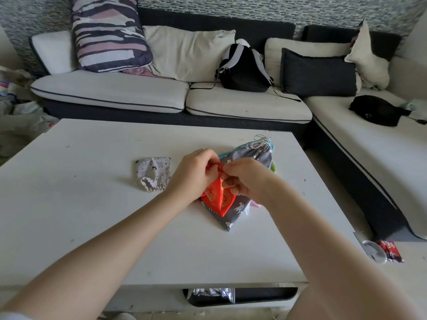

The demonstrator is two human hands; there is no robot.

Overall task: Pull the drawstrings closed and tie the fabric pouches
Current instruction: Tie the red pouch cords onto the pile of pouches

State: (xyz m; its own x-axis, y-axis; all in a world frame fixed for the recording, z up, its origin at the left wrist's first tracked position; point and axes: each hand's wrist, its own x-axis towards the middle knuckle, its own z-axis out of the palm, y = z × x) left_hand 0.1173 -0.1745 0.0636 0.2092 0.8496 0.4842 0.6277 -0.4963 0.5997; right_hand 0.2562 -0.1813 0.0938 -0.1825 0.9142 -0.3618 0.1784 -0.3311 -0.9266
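Note:
A small red pouch (216, 199) with a gold print hangs upright between my hands, just above the white table (92, 204). My left hand (194, 174) and my right hand (245, 179) both pinch its gathered top, fingers curled close together. Under it lies a grey pouch (251, 155) printed with white animals, its cream drawstrings (262, 140) gathered at the far end, on top of a pile of other coloured pouches. To the left, a white cartoon-print pouch (153, 173) lies flat on the table, its mouth gathered.
A white and dark corner sofa (129, 93) runs behind and to the right of the table, bearing cushions, a black backpack (245, 68) and a black bag (376, 110). A plastic lid (374, 251) and a red packet (390, 250) lie on the floor at right.

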